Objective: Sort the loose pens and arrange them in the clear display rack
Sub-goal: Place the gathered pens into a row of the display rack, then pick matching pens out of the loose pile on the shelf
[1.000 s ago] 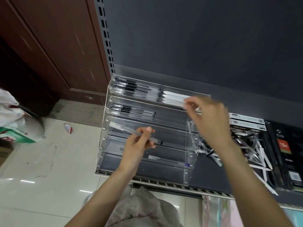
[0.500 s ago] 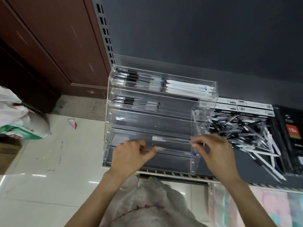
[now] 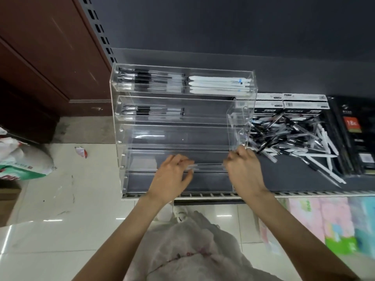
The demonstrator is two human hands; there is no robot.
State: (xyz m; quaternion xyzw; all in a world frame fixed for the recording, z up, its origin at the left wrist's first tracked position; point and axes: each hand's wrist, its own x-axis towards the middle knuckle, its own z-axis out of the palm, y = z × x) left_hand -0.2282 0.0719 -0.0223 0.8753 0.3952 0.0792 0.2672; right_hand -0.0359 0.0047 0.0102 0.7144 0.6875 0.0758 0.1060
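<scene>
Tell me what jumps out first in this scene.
The clear display rack stands mid-shelf, with black pens and white pens in its top tier. Low at its front, the left hand and right hand hold a clear pen between them. A heap of loose pens sprawls to the rack's right.

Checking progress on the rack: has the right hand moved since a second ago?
Yes. The right hand came down from the clear rack's top tier to its fourth tier, now at a clear pen's right end.
</scene>
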